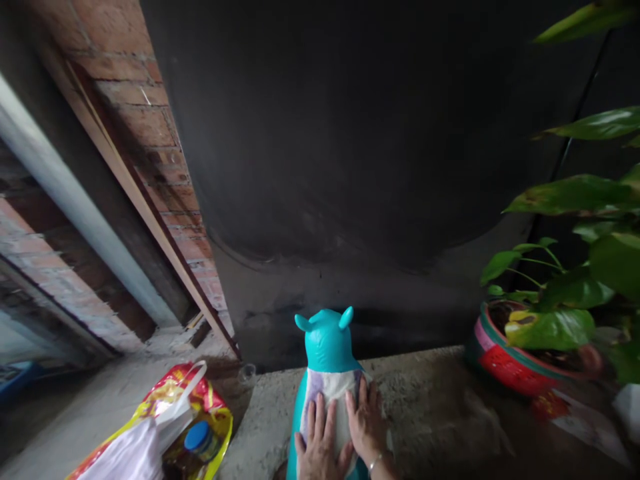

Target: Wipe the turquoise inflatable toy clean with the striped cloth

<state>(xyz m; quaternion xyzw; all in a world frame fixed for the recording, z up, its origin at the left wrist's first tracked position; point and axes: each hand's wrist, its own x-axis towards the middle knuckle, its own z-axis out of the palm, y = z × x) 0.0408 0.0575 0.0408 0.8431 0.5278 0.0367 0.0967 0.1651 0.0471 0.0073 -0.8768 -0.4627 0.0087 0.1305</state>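
Observation:
A teal inflatable animal toy (327,340) with two small ears stands low in the middle, its head toward the black panel. Across its back lies a white and light-purple cloth (333,383). My left hand (320,440) rests flat on the cloth with fingers spread. Beside it, my right hand (367,420) presses on the cloth's right side, fingers stretched out and a bracelet at the wrist. The toy's lower part is hidden by my hands and the frame's bottom edge.
On the left floor sits a red and yellow bag (173,393) holding a blue-lidded jar (199,438) and white cloth. A red plant pot (515,367) with broad leaves stands right. The black panel (360,167) rises ahead; a wooden post (145,200) leans by the brick wall.

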